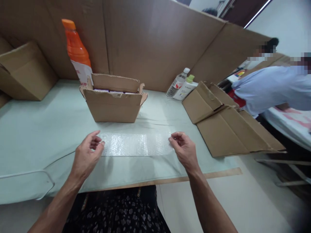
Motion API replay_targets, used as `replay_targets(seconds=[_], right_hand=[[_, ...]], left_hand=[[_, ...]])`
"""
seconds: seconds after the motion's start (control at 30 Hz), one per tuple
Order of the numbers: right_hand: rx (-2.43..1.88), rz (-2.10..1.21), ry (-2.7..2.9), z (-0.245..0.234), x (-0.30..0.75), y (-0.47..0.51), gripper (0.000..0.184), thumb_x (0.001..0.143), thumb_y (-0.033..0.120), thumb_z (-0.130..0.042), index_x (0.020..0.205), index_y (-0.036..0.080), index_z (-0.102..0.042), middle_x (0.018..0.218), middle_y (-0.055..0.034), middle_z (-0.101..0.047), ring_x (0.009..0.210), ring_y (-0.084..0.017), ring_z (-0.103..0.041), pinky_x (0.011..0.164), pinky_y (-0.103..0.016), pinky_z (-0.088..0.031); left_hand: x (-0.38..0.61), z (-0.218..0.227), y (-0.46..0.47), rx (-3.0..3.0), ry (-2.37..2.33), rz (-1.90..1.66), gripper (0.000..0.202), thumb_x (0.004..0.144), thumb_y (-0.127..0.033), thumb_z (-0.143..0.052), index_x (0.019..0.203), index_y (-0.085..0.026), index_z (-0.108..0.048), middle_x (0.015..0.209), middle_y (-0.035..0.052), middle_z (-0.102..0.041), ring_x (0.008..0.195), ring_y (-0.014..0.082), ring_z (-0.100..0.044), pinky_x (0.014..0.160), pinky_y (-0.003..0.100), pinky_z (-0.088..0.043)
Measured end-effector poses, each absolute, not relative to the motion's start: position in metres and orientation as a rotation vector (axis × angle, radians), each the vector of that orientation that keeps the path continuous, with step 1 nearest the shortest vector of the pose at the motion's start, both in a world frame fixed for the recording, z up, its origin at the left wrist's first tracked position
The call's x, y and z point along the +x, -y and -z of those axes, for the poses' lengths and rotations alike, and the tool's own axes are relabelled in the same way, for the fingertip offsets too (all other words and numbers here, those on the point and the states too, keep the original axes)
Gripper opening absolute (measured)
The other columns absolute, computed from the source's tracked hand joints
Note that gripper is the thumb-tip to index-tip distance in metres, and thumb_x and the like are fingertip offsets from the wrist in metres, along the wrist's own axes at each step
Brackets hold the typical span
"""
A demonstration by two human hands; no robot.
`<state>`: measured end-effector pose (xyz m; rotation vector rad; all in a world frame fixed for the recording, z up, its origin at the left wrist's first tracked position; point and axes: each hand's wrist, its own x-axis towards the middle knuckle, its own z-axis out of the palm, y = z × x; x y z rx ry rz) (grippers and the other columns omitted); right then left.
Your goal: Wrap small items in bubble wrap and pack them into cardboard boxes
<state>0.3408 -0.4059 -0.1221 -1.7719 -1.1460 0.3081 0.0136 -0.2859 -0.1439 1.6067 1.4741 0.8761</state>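
A clear strip of bubble wrap stretches lengthwise between my hands, low over the near part of the table. My left hand is closed at its left end, with the index finger raised and the thumb at the wrap's edge. At the other end, my right hand pinches the wrap's edge between thumb and fingers. Just behind the wrap stands an open cardboard box, its flaps up. Purple-and-white packages show inside near its rim; the rest of them is hidden.
An orange bottle stands behind the box. At the back right are a clear bottle and a white bottle, beside open cardboard boxes. Another carton sits left. A bent wire frame lies front left. A person is at right.
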Motion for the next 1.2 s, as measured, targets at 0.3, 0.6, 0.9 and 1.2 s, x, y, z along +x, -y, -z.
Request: replay_targets(seconds=[0.3,0.6,0.9,1.2], right_hand=[[-1.249,-0.707,1.577,0.109,0.217,0.359,0.029,0.093,0.021,-0.063,0.121,0.026,-0.062,0.117,-0.0051,-0.067,0.088,-0.014,-0.071,0.079,-0.029,-0.058],[-1.655,-0.407,2.009,0.167,0.245,0.353,0.024,0.092,0.018,-0.065,0.116,0.020,-0.070,0.129,-0.0129,-0.068,0.124,-0.028,-0.061,0.103,-0.048,-0.049],[-1.791,-0.201,2.169,0.177,0.229,0.360,0.031,0.096,0.019,-0.060,0.127,0.019,-0.065,0.147,-0.0168,-0.056,0.133,-0.032,-0.052,0.103,-0.049,-0.045],[-1.853,-0.162,1.935,0.181,0.259,0.360,0.028,0.099,0.023,-0.056,0.125,0.018,-0.066,0.128,-0.0123,-0.069,0.118,-0.026,-0.061,0.099,-0.040,-0.043]], left_hand=[[0.046,0.133,0.284,1.107,-1.006,-0.610,0.086,0.076,-0.066,-0.062,0.143,-0.017,-0.042,0.105,0.0103,-0.066,0.084,0.0234,-0.065,0.061,0.037,-0.059],[0.039,0.161,0.260,1.684,-1.419,-0.466,0.065,0.078,-0.028,-0.054,0.142,-0.014,-0.051,0.077,0.0007,-0.060,0.068,0.0183,-0.057,0.065,0.029,-0.044],[0.023,0.164,0.266,2.092,-1.665,-0.209,0.059,0.090,-0.029,-0.053,0.148,-0.021,-0.046,0.104,0.0088,-0.072,0.095,0.0266,-0.067,0.080,0.035,-0.047],[0.016,0.162,0.266,2.195,-1.781,-0.048,0.063,0.094,-0.043,-0.047,0.149,-0.013,-0.041,0.128,0.0194,-0.063,0.116,0.0356,-0.063,0.084,0.040,-0.050]])
